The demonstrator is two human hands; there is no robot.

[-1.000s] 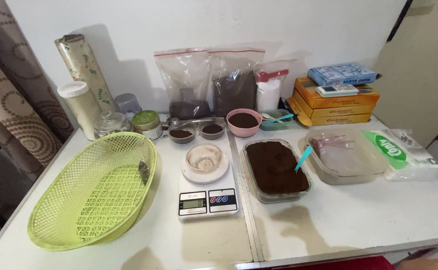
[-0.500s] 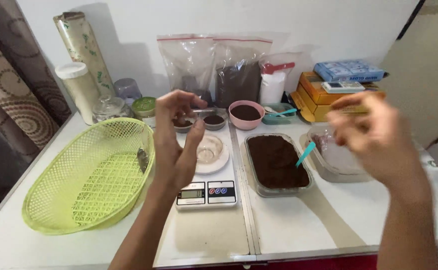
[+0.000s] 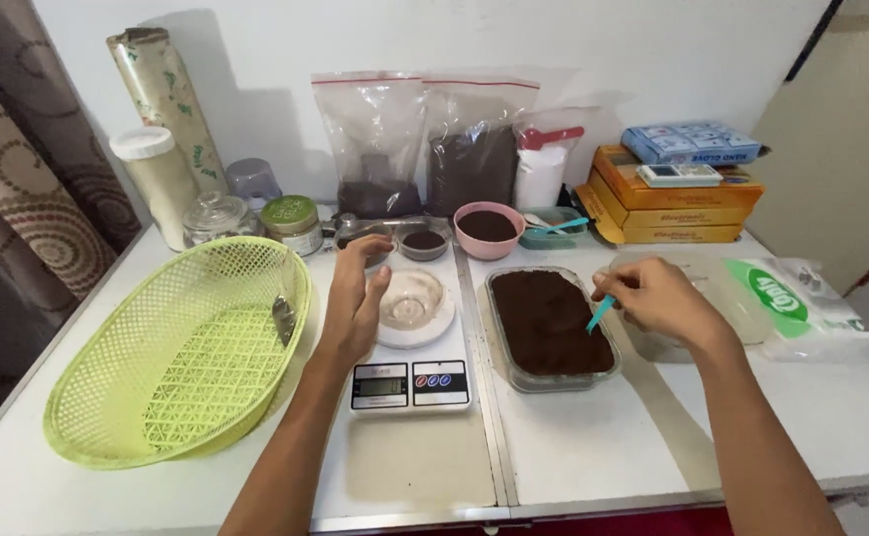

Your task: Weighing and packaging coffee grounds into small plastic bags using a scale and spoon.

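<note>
Head view, near to far:
scale: digital kitchen scale (image 3: 410,384) sits near centre on the table (image 3: 574,452), a white dish (image 3: 413,306) on its platform.
left hand: left hand (image 3: 357,298) open, fingers loosely spread, hovering just left of the dish; whether it touches the rim, cannot tell.
right hand: right hand (image 3: 665,298) pinches the handle of a teal spoon (image 3: 599,315) over the right edge of the clear tub of dark brown powder (image 3: 550,323).
risk, spill: tilted spoon could drop powder on the table between tub and dish.
risk, knock: left hand could nudge the dish and upset the reading.
risk, far: small bowls (image 3: 423,241) and pink bowl (image 3: 486,228) sit just behind; a long reach could tip them.
</note>
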